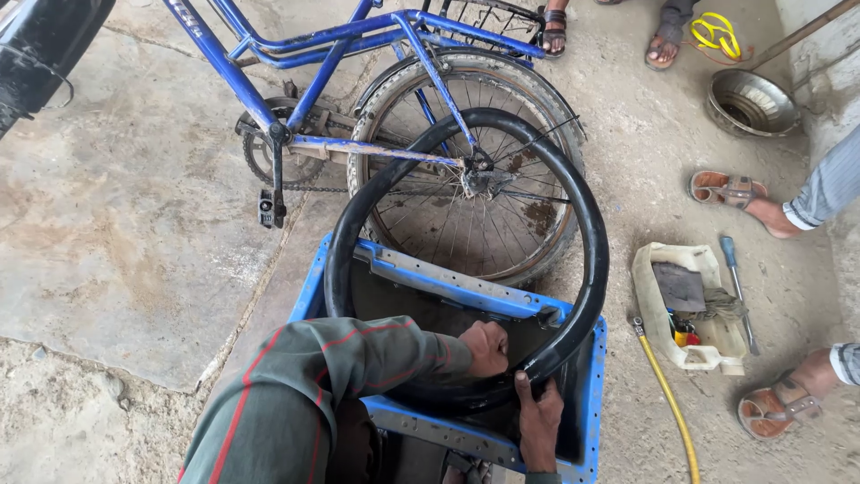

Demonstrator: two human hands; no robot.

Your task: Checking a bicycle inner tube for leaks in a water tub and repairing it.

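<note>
A black bicycle inner tube (593, 235) stands as a big loop, with its lower part dipped in a blue rectangular tub (589, 421) of dark water. My left hand (488, 348), in a green sleeve with red stripes, grips the tube's bottom section inside the tub. My right hand (539, 414) pinches the same section just to the right, near the tub's front. Behind the tube stands the rear wheel (466, 215) of a blue bicycle (309, 85), close to the tub's far edge.
A cut plastic container of tools (683, 309), a screwdriver (736, 280) and a yellow hose (667, 403) lie right of the tub. A metal bowl (748, 103) sits at the back right. Other people's sandalled feet (730, 190) (778, 408) stand around on the concrete floor.
</note>
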